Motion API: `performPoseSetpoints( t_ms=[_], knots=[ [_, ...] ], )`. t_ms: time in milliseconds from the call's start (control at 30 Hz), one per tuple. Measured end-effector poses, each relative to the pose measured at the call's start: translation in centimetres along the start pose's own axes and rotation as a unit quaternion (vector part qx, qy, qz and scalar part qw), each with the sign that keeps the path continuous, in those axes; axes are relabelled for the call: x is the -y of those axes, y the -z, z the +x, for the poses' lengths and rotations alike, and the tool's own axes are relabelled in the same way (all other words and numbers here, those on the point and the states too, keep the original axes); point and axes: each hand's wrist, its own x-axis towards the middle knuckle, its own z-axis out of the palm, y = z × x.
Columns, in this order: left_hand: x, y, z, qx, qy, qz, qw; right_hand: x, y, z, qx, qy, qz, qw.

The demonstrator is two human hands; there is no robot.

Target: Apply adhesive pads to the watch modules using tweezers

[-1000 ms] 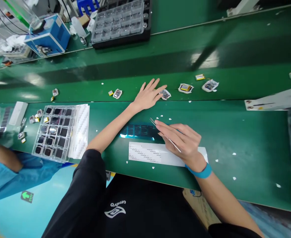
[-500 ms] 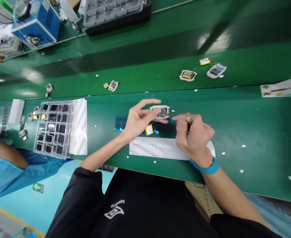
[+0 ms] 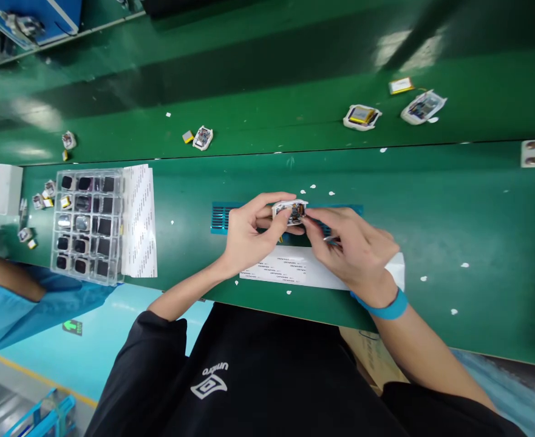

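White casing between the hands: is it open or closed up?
Open: the white casing, held in the left hand, shows its circuit parts, with no cover over them.

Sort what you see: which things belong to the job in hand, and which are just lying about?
Job in hand:
open white case, in the left hand
tweezers, in the right hand
probably the slotted blue sheet and printed white strip nearby

Lying about, seemingly:
far case with battery on it
clear compartment tray
white box
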Motion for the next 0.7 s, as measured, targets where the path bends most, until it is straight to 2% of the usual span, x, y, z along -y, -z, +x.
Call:
performPoseSetpoints(
  t_ms=[133,233,367,467,700],
  knots=[
    [1.0,0.1,-0.1,-0.009,-0.08,0.051,0.995,0.3,-0.2,-0.2,0.014,-0.014,-0.021,1.0],
    [1.2,0.1,-0.1,-0.015,-0.114,0.094,0.989,0.3,-0.1,0.0,0.029,0.005,-0.036,0.999],
    [0.9,0.4,-0.1,-0.016,-0.119,0.163,0.979,0.0,0.2,0.2,0.077,0.052,-0.039,0.995],
    [0.6,0.6,0.0,-0.024,-0.126,0.181,0.975,-0.2,0.2,0.1,0.101,0.061,-0.038,0.992],
    [0.0,0.8,0.3,-0.024,-0.104,0.145,0.984,-0.6,0.1,-0.2,0.077,0.022,0.011,0.997]
  ],
)
